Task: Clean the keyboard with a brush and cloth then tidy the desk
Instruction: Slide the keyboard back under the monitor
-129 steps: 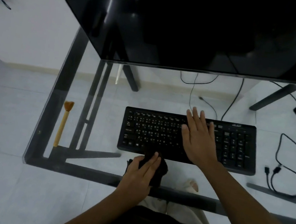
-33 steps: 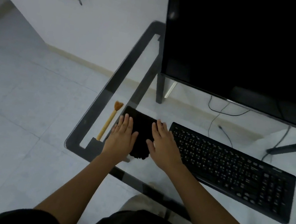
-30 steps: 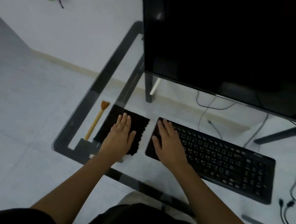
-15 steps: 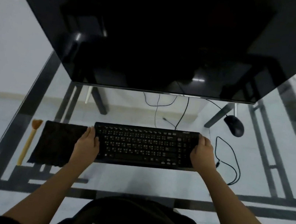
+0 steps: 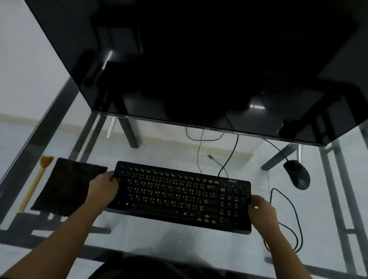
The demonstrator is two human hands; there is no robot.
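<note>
A black keyboard [image 5: 181, 196] lies across the middle of the glass desk [image 5: 153, 238]. My left hand [image 5: 103, 187] grips its left end and my right hand [image 5: 262, 212] grips its right end, fingers curled round the edges. A dark cloth [image 5: 67, 187] is spread flat just left of the keyboard, partly under my left wrist. Further left a wooden-handled brush [image 5: 36, 182] lies lengthwise, bristles pointing away from me.
A large dark monitor [image 5: 205, 46] stands behind the keyboard. A black mouse [image 5: 296, 174] sits at the back right, and a loose black cable [image 5: 293, 219] loops to the right of the keyboard. The desk's dark frame shows through the glass.
The cloth was laid flat beside the brush and let go. Both hands moved to the keyboard's ends and took hold of them. Over the last half second the hands kept their grip.
</note>
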